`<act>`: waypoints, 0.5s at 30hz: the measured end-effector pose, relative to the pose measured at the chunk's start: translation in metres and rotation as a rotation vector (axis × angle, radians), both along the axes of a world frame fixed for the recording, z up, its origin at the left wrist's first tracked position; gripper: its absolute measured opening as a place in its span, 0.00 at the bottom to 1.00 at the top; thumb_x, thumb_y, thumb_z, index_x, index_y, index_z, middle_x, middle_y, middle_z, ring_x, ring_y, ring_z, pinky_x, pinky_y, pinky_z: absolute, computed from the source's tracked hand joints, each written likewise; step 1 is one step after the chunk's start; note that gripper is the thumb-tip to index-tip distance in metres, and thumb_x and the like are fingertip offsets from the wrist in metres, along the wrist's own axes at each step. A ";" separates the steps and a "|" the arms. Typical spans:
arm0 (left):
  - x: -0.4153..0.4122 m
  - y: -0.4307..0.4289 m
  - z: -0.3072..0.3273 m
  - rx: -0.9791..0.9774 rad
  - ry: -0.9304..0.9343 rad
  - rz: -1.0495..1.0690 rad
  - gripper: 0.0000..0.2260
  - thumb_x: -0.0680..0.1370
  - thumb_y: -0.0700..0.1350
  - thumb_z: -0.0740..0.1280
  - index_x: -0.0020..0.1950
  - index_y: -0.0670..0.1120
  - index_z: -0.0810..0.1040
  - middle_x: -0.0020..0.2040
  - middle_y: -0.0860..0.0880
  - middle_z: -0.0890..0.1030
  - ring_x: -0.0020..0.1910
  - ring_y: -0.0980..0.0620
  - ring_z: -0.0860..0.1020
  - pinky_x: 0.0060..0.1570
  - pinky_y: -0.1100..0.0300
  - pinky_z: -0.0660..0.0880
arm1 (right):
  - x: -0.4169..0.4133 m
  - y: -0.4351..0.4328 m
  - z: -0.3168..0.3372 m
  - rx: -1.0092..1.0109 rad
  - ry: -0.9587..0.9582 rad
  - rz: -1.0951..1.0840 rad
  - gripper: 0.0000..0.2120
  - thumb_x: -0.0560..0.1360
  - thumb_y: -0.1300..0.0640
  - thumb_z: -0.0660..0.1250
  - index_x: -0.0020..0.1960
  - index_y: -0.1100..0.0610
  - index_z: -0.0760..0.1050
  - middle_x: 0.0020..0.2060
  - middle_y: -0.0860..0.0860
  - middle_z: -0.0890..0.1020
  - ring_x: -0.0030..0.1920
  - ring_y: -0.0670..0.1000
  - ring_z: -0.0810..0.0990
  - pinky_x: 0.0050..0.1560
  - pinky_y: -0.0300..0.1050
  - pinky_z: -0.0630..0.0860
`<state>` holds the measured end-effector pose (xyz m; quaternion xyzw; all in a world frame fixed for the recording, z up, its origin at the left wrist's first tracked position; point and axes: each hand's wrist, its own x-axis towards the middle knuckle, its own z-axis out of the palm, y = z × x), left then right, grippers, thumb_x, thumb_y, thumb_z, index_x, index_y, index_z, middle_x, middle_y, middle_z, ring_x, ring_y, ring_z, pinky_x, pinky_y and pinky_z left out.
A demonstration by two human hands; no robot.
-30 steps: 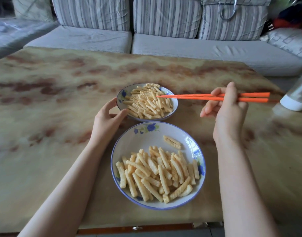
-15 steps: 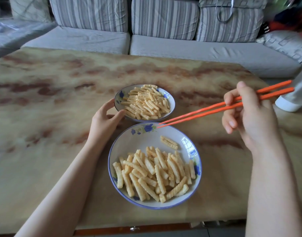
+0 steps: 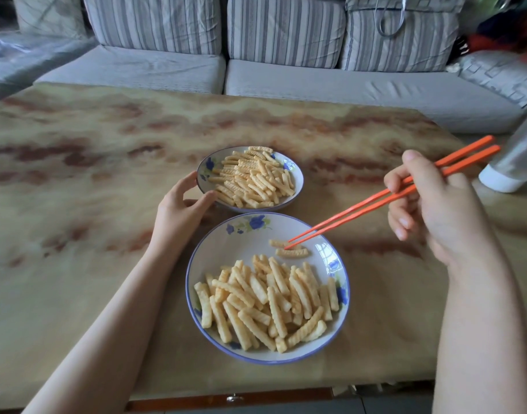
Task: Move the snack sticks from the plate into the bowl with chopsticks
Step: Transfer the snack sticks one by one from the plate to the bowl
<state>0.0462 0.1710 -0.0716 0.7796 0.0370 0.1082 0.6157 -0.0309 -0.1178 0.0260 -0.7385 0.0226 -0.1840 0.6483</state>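
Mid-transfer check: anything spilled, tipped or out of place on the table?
Nothing stands out. All the snack sticks sit inside the plate or the bowl, both upright; none lie on the table. Two stray sticks lie apart from the plate's main pile, at the chopsticks tips. The left hand holds the bowl's rim.

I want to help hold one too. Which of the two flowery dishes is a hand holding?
The smaller, farther bowl: the left hand holds its rim. No hand touches the bigger plate nearer the person; only the chopsticks reach into it.
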 end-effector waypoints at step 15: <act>0.000 0.000 0.001 0.007 -0.009 -0.004 0.20 0.77 0.46 0.70 0.69 0.54 0.75 0.54 0.55 0.84 0.43 0.53 0.85 0.48 0.57 0.81 | 0.026 0.047 -0.008 0.403 -0.225 -0.225 0.19 0.83 0.56 0.52 0.34 0.58 0.67 0.21 0.45 0.72 0.17 0.47 0.67 0.24 0.44 0.60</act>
